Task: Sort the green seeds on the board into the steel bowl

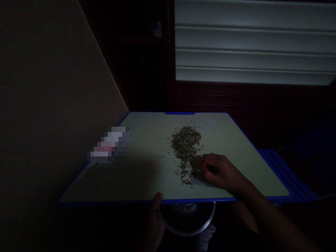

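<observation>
Left hand: left hand (154,218) low at the front edge of the tabletop (147,196), thumb up over the blue rim; in the dim light, cannot tell if the fingers are clenched on anything.
Below edge: round metal bowl (187,224), just beside the left hand, its inside dark.
Right hand: right hand (220,171) resting on the tabletop, fingers (207,162) curled and clenched on a white card (203,182).
Seeds: small brownish seeds (185,143) in a loose heap mid-tabletop, a trail running down to the card's edge, strays scattered around.
Handling: judged light, hard, and quick to roll; better swept or scooped with the card than pinched.
Far left: blurred packet (109,145) lying on the tabletop, well apart from the seeds.
Writing: none readable.
Beyond: window blind (252,42), pale slats.
</observation>
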`<move>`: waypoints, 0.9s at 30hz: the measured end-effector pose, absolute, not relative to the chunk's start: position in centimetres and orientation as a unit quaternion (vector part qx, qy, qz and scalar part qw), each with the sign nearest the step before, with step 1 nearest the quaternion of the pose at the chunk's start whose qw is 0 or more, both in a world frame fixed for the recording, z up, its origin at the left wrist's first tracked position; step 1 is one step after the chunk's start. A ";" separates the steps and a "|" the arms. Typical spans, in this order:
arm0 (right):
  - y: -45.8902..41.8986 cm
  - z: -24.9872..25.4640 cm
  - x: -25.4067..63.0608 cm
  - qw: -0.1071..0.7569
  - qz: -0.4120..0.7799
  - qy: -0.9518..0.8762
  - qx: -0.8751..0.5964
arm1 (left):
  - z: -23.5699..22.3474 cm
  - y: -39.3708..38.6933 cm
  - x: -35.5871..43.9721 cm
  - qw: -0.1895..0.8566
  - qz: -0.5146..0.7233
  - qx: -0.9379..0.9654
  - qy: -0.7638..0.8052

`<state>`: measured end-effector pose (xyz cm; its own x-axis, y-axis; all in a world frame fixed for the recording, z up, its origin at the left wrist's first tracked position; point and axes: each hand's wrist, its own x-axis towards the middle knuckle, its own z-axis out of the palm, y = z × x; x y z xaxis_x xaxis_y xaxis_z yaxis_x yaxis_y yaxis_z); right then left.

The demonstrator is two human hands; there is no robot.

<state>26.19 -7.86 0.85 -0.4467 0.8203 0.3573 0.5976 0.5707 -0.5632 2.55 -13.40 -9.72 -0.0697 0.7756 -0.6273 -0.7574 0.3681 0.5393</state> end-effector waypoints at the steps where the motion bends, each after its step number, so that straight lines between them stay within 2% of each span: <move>1: -7.8 0.8 26.2 0.309 0.175 -0.828 -0.433 | -9.7 -13.4 2.6 0.680 0.563 0.009 0.470; 11: -8.0 1.1 25.9 0.304 0.198 -0.843 -0.397 | -9.7 -13.4 2.4 0.707 0.544 -0.012 0.451; 27: -8.4 0.8 25.6 0.290 0.255 -0.855 -0.345 | -9.2 -13.4 2.7 0.670 0.559 0.007 0.488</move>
<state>25.59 -8.44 0.82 -0.5939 0.7379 0.3207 0.4415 0.6320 -0.6369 2.68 -13.35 -9.22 -0.1013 0.7562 -0.6465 -0.7430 0.3746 0.5546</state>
